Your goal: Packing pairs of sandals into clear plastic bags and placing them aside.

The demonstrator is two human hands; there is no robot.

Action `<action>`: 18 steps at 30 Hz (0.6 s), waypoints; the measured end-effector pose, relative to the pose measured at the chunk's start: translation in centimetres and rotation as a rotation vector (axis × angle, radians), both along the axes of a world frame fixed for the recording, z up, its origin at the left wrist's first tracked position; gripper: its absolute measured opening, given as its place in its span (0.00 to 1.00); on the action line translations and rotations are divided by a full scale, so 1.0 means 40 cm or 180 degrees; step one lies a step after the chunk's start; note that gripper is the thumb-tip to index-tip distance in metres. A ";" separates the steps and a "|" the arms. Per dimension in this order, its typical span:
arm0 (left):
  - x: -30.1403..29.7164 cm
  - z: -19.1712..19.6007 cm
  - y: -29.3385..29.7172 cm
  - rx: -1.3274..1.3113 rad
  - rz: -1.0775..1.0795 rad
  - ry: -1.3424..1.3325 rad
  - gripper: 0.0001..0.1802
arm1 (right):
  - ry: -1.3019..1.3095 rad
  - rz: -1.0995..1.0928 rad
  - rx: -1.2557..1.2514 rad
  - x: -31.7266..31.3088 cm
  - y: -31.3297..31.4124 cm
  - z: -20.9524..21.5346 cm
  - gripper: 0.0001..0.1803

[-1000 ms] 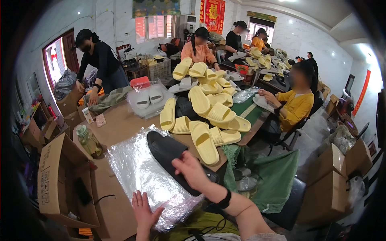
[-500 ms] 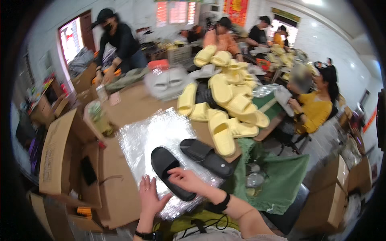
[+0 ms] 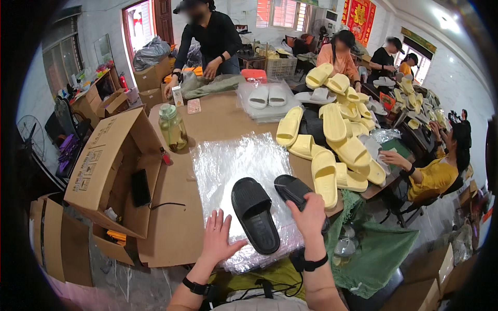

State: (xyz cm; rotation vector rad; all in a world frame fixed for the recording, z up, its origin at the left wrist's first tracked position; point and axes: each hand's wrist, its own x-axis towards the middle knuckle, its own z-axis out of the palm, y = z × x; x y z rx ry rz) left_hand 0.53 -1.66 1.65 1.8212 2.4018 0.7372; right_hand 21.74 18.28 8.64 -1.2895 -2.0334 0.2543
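Observation:
A black slide slipper (image 3: 255,212) lies on a stack of clear plastic bags (image 3: 223,155) in front of me. Its strap is at the far half, its open footbed toward me. My left hand (image 3: 220,238) rests palm down on the bags left of this slipper, fingers spread, holding nothing. A second black slipper (image 3: 291,189) lies to the right, at the edge of the bags. My right hand (image 3: 310,215) grasps that slipper, with the thumb on its near left side; the other fingers are partly hidden. The hand covers much of the slipper's middle.
Yellow slippers (image 3: 353,150) are heaped at the right; white slippers (image 3: 267,97) in plastic lie farther back. An open cardboard box (image 3: 98,176), a phone (image 3: 140,187) and a bottle (image 3: 173,129) are at the left. Green sacking (image 3: 384,243) hangs at the right. Co-workers (image 3: 207,44) work around.
My right hand has left the nearer black slipper and taken hold of the right one. My left hand stays spread beside the first slipper. The whole view has shifted.

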 end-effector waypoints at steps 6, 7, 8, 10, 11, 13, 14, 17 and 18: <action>0.002 0.007 0.001 -0.0005 -0.0021 0.0035 0.56 | -0.0679 0.0568 -0.0559 0.057 0.025 -0.017 0.22; 0.001 0.008 0.002 -0.0039 -0.0018 0.0045 0.55 | -0.0685 0.0565 -0.0571 0.049 0.033 -0.018 0.22; 0.002 0.010 0.004 -0.0027 -0.0012 0.0038 0.55 | -0.0458 0.0558 -0.0564 0.033 0.044 -0.022 0.21; -0.004 0.008 0.001 -0.0024 -0.0002 0.0018 0.55 | -0.0066 0.0594 -0.0426 -0.014 0.046 -0.008 0.19; -0.006 0.008 -0.001 -0.0008 -0.0009 -0.0006 0.55 | -0.0058 0.0604 -0.0435 -0.040 0.042 0.000 0.19; -0.006 0.015 0.002 -0.0027 -0.0018 -0.0007 0.55 | 0.0169 0.0881 -0.0232 -0.083 0.031 0.013 0.20; -0.005 0.019 0.005 -0.0040 -0.0033 -0.0019 0.55 | 0.0211 0.1022 -0.0185 -0.104 0.028 0.003 0.20; 0.000 0.013 0.017 -0.0020 -0.0088 0.0023 0.55 | -0.0247 0.1680 -0.0823 -0.114 0.017 0.002 0.28; 0.005 0.014 0.024 -0.0064 -0.0064 0.0009 0.55 | -0.0274 0.1691 -0.0642 -0.112 0.017 -0.014 0.31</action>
